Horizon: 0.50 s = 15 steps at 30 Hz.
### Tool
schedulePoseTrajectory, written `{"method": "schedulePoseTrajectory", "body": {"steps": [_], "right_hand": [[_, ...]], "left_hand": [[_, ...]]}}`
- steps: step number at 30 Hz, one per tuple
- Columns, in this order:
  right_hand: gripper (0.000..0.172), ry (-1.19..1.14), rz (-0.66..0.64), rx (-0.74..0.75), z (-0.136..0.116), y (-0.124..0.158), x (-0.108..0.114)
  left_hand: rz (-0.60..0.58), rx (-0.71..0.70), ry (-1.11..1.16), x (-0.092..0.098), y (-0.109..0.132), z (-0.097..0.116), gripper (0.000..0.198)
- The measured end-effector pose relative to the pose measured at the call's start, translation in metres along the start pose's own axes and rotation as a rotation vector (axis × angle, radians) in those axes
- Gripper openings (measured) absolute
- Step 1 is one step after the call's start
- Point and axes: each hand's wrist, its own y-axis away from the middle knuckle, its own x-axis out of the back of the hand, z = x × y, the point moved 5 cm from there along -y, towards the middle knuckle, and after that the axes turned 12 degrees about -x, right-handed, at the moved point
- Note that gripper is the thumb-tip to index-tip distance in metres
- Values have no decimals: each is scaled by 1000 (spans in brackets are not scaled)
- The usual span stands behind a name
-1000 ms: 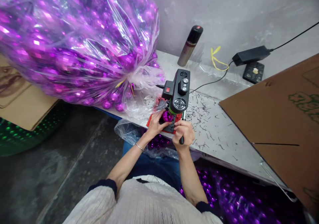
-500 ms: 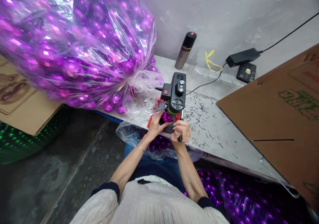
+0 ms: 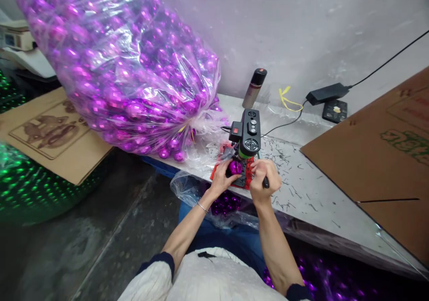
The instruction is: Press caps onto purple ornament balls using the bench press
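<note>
My left hand (image 3: 223, 177) grips a shiny purple bauble (image 3: 235, 167) between thumb and fingers. The bauble is held under the head of a small black bench machine (image 3: 250, 133), which has a red switch and knobs and stands on a red base (image 3: 248, 173). My right hand (image 3: 266, 179) is closed around a black handle (image 3: 266, 182) just right of the machine. Whether this handle is joined to the machine is hidden by the hand. More purple baubles (image 3: 225, 203) lie in an open plastic bag below the table edge.
A large tied clear bag of purple baubles (image 3: 134, 82) fills the left. Behind the machine stand a spray can (image 3: 254, 88) and a power adapter (image 3: 327, 94). Small dark scraps (image 3: 291, 167) litter the table (image 3: 318, 182). A cardboard box (image 3: 378, 158) leans at right.
My right hand with the black handle has moved right, away from the machine. My left hand still holds the bauble under the machine head. The whole view has shifted.
</note>
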Motion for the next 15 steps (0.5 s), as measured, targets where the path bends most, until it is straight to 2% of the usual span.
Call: {"method": "schedulePoseTrajectory", "body": {"steps": [3, 6, 8, 9, 10, 12, 13, 15], "right_hand": [[28, -15, -41, -13, -7, -6, 3], [25, -15, -68, 27, -6, 1, 4], [24, -7, -75, 30, -2, 7, 3], [24, -5, -77, 26, 0, 10, 3], [24, -6, -77, 25, 2, 12, 2], [24, -14, -74, 27, 3, 14, 1], [24, -18, -70, 27, 2, 14, 1], [25, -21, -62, 25, 1, 14, 2]], "left_hand": [[-49, -106, -74, 8, 29, 16, 67], [-192, -238, -158, 14, 66, 35, 68], [-248, -326, -176, 18, 78, 42, 79], [-247, -361, -171, 21, 77, 43, 82], [-222, -373, -165, 25, 69, 40, 79], [-117, -308, -174, 39, 35, 22, 57], [-45, -211, -201, 49, 12, 6, 46], [77, -12, -245, 71, -37, -29, 38]]}}
